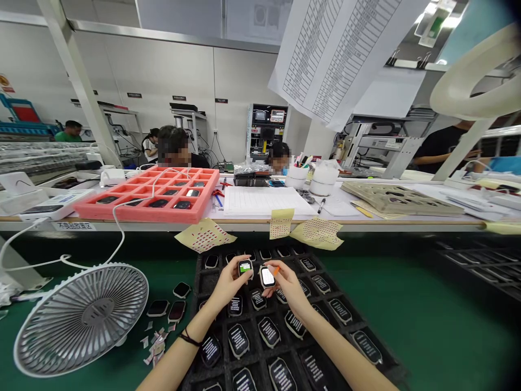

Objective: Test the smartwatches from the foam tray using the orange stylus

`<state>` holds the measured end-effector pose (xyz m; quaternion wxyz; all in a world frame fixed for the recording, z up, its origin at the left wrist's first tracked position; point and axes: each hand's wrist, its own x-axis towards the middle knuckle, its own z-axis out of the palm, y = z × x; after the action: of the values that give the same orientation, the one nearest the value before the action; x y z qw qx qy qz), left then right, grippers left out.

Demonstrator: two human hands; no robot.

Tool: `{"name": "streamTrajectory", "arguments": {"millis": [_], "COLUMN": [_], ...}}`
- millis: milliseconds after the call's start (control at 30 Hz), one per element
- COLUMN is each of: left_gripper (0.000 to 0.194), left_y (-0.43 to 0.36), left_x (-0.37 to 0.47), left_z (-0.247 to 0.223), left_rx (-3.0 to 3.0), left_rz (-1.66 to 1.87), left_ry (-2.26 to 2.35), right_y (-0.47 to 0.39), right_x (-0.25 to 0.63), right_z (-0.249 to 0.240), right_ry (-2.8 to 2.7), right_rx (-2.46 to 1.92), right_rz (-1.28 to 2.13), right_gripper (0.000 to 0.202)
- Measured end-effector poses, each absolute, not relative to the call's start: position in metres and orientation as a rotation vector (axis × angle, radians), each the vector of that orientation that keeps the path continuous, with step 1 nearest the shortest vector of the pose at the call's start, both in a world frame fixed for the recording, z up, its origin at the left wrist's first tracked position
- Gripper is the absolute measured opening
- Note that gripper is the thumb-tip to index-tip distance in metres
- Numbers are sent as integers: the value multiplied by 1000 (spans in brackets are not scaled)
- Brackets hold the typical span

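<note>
Two bare forearms reach in over a black tray [208, 276] on the green bench [382, 304], its compartments filled mostly with dark-faced watches, many showing lines of white text; a dark band [189, 338] circles the left wrist. The left hand [228, 278] has its grip narrowed on a green-lit watch [245, 267], thumb at the lower edge; the right hand [288, 283] pinches a white-lit watch [267, 276] just beside it, with a small orange piece [277, 270] by the fingers; both watches are held over the far part of the tray, faces up. Off to the left a white fan [97, 312] leans back; between it and the tray lie three loose watches [176, 311], with paper scraps [157, 345] nearby; on the raised shelf [244, 221] behind, a pink tray [198, 213] holds more watches, and speckled yellow sheets [205, 235] hang from the front edge.
</note>
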<state>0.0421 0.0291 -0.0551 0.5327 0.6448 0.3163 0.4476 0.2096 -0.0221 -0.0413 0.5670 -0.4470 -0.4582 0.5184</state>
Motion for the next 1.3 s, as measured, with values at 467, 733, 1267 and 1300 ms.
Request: {"name": "streamTrajectory", "arguments": {"millis": [467,733,1267,1300], "left_gripper": [40,44,45,45], "left_y": [29,32,29,29], "left_x": [40,39,40,40], "left_z": [-47,-51,-47,-47], "left_rx": [1474,1489,1494,1493], "left_rz": [1050,1073,1057,1056], "left_ry": [870,831,814,815], "right_y": [-22,-21,-23,-24], "right_x": [208,208,208,208], "right_z": [-44,-48,-42,-41], "right_ry": [-1152,-1179,-1132,-1126], "right_rx": [-970,-934,-988,-1000], "right_rz": [1291,1277,1231,1225], "right_gripper": [37,43,38,36]}}
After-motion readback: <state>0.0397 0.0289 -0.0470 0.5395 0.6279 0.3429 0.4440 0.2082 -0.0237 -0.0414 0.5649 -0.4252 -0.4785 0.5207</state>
